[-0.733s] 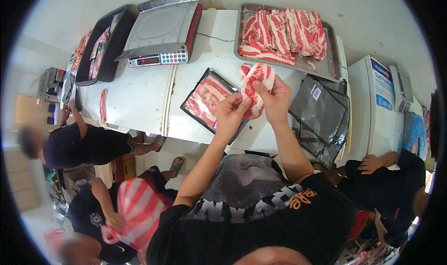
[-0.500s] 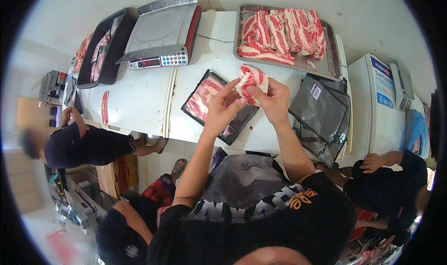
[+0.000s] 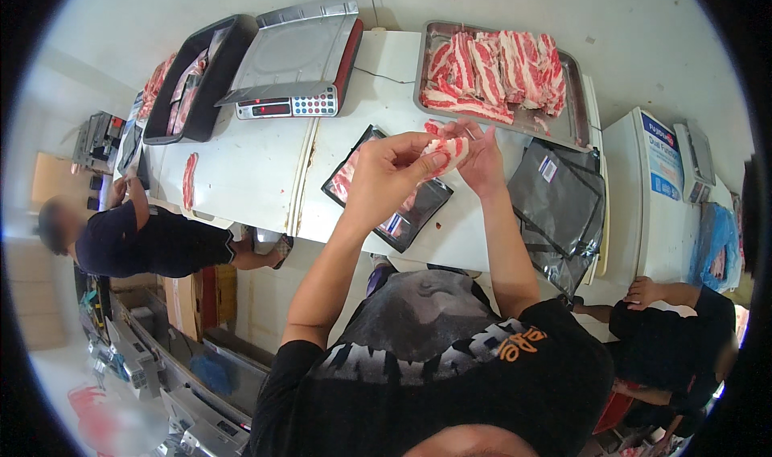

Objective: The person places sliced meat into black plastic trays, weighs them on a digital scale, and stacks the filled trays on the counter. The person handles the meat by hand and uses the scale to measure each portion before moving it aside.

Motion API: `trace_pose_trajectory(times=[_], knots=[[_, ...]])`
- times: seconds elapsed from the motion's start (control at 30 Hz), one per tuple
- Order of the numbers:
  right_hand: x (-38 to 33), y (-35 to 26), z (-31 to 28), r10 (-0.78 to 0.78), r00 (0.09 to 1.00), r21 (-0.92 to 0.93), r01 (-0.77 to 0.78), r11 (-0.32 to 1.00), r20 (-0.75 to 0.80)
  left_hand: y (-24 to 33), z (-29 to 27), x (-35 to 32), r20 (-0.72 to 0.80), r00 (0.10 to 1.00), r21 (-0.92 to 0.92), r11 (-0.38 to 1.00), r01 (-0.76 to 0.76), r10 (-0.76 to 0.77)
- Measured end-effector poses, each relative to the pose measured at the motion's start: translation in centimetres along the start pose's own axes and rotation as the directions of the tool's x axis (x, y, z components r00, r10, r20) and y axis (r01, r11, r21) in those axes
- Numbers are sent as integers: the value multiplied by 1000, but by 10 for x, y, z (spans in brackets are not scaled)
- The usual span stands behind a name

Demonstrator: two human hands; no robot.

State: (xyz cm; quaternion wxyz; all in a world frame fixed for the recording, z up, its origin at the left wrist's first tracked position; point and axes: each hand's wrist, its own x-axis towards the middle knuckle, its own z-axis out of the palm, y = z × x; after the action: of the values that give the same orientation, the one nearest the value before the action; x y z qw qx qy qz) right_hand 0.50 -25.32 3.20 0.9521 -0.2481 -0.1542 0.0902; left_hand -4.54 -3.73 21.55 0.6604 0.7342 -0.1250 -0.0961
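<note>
A folded slice of marbled red-and-white meat (image 3: 450, 152) is held up over the table between my two hands. My left hand (image 3: 390, 176) pinches its left side, with the thumb on top and the fingers bent. My right hand (image 3: 487, 168) cups its right side, palm turned up and fingers curled against it. Below my left hand lies a flat black-edged package (image 3: 414, 220) with a clear front, and meat shows inside; my hand and wrist hide part of it. Behind my hands, several meat strips (image 3: 527, 67) lie in rows on a metal tray (image 3: 575, 95).
Black plastic bags (image 3: 555, 192) are stacked to the right. A weighing scale (image 3: 285, 63) and a black bin (image 3: 211, 95) with packages stand at back left. One meat strip (image 3: 190, 181) lies on the white table (image 3: 241, 163). Co-workers stand left (image 3: 149, 240) and right (image 3: 675, 340).
My left hand has moved right and up, over the meat slice, and turned its back upward. My right hand has opened its palm beneath the slice. The person at lower left has left view.
</note>
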Motion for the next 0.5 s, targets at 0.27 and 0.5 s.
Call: trace_pose_trajectory(times=[0.27, 0.5], knots=[[-8, 45, 76, 141, 950, 613, -288, 736, 277, 7, -7, -6, -176, 984, -435, 898, -71, -8], [-43, 52, 126, 338, 940, 721, -265, 640, 45, -77, -42, -25, -384, 908, -406, 914, -2, -168]])
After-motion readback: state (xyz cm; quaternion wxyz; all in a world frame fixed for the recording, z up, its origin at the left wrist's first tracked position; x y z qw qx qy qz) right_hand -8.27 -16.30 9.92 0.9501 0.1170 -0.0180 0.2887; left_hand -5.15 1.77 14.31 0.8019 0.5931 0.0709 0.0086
